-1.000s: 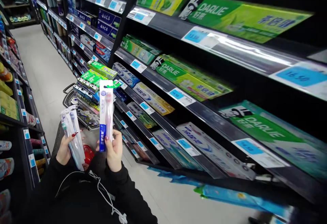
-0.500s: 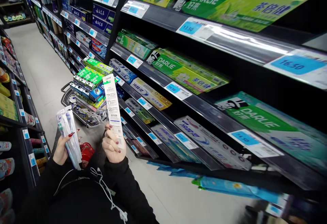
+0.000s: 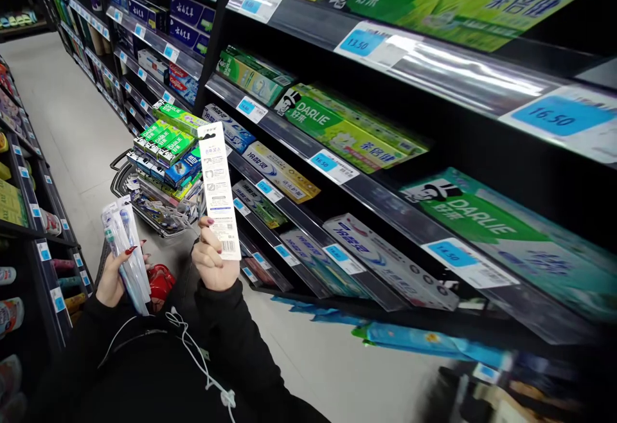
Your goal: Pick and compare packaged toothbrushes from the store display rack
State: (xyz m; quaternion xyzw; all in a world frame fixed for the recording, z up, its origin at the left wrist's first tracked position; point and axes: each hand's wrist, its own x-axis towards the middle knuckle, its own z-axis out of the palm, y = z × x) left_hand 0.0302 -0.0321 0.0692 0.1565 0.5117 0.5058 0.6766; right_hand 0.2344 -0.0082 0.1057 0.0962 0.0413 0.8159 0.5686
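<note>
Several toothbrush packs [image 3: 123,243] in clear plastic are bunched in my left hand [image 3: 113,279], its fingers closed around their lower part. My right hand [image 3: 214,259] grips a single toothbrush pack [image 3: 219,185] near its bottom end and holds it upright, with the printed card back and barcode towards me. Just beyond both hands a black basket [image 3: 126,193] stands in the aisle. Green toothpaste boxes [image 3: 166,137] are stacked high in it, over blue boxes [image 3: 168,167] and a heap of plastic-wrapped packs [image 3: 154,199].
Shelves of toothpaste boxes [image 3: 351,127] with blue price tags line the right side. Another shelf [image 3: 36,236] with bottles and cans runs along the left. Pale floor [image 3: 67,127] stretches ahead between them. A red object [image 3: 160,285] is below my hands; blue packs [image 3: 424,339] lie low right.
The pack in my right hand has turned a little, showing its barcode and hanging hole more clearly. The whole view has shifted slightly. My left hand keeps its bunch.
</note>
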